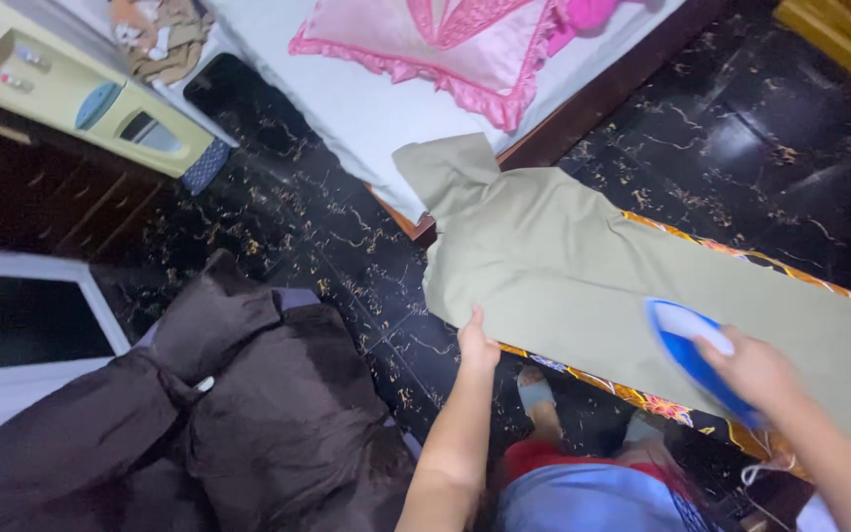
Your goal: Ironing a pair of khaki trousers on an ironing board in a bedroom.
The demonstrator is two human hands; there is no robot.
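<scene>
Ironing a pale olive-green cotton garment [583,266] spread flat across a long ironing board with a patterned orange edge [642,396], a person works from above. The right hand [755,369] is wrapped around a blue and white plastic iron [696,357], pressing it onto the cloth near the board's front edge. The left hand [477,345] pinches the garment's near hem, pulling it taut so the fabric lies smooth. A heap of dark brown clothing [219,414] sits on the black marbled floor [741,128] beside a bed with a pink frilled pillow [445,44].
</scene>
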